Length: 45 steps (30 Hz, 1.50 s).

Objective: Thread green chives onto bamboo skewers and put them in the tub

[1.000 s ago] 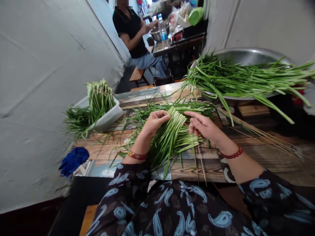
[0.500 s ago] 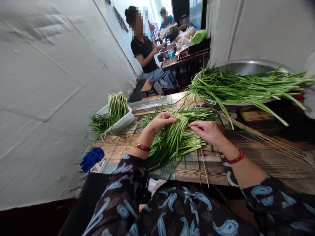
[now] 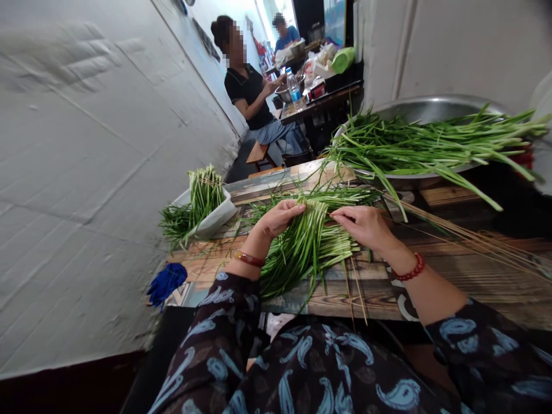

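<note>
Head cam: L hand (image 3: 280, 218) pinches a bunch of green stalks (image 3: 314, 227) near its pale cut ends, thumb on top; bunch lies mid-table, approx. over more stalks. R hand (image 3: 364, 227), just beside at 3 o'clock, has thumb + fingertips nipped tight on a thin stick (image 3: 329, 215) at the cut ends. From bunch: white tub (image 3: 219, 215) w/ tied-looking greens 9 o'clock, blue glove (image 3: 167, 283) 8, metal basin (image 3: 448, 104) of loose greens 2, long sticks (image 3: 457, 230) 3–4.
</note>
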Available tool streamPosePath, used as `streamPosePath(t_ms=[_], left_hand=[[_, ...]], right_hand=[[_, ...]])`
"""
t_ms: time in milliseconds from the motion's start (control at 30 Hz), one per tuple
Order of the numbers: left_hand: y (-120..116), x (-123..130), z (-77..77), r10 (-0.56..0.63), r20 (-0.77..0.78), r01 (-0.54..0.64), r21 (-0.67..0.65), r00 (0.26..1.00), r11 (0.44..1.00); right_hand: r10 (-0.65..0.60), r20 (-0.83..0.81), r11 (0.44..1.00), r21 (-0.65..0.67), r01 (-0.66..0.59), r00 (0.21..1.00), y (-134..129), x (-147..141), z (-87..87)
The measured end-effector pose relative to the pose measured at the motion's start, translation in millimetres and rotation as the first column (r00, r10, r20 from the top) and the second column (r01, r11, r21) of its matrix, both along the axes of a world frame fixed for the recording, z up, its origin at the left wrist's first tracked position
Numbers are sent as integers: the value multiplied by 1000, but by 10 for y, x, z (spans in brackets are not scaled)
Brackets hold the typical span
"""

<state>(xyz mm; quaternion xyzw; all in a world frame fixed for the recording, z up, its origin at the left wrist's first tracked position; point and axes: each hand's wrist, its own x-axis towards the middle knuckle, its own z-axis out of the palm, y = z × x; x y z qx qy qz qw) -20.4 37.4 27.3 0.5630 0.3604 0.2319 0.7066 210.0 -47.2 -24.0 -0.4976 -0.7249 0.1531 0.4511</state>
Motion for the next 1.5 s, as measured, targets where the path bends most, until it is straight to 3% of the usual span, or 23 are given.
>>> streamPosePath(t_ms=[233,667,1033,1200,1500], left_hand=[[-40,41,-71,24,-5,-24,-32,1000,999],[-118,116,9,37,-13,-37,-48,999,998],[-145,126,-40,70,3,-70,-23,998,997],[-160,115,-48,53,-5,-53,-6,999,999],[-195,127,-59,73,-23,-73,-18,997,997]], right_hand=[[-31,23,999,17,31,999,29,-16,-69],[-46,71,998,46,43,996,5,-59,-82],[-121,270,989,121,91,955,-89,-96,-32],[-105,180,993,67,94,978,-80,-110,-21],[24,-76,997,-71,-29,997,-17,-63,-19]])
